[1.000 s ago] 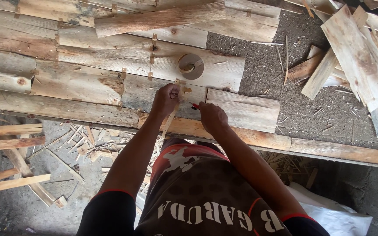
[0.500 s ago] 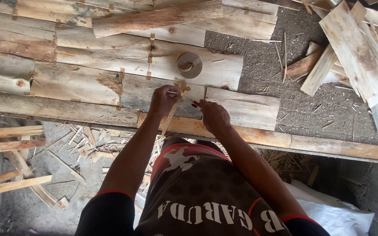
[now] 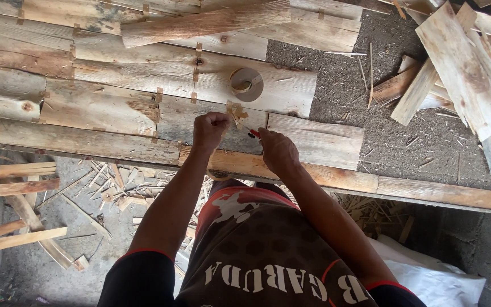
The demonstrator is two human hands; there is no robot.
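We see two hands, left hand (image 3: pixel 210 129) and right hand (image 3: pixel 278 151). One tape roll (image 3: pixel 246 84) lies just past them. One red-handled tool (image 3: pixel 253 134) sits between them.

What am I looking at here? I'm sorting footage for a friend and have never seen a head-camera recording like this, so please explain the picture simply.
The camera sits on a person's head and looks straight down, so you see their own two arms and shirt from above. There is no machine, only bare hands.

In front of them is a work surface covered with thin, rough sheets of wood veneer, joined here and there by small brown tape pieces. A roll of brown tape lies on the sheets.

The left hand pinches a thin strip of tape at a seam between sheets. The right hand grips a small tool with a red part; what kind of tool cannot be told.

At the upper right lies a pile of loose wood offcuts. Below the table edge, scraps and splinters cover the floor.
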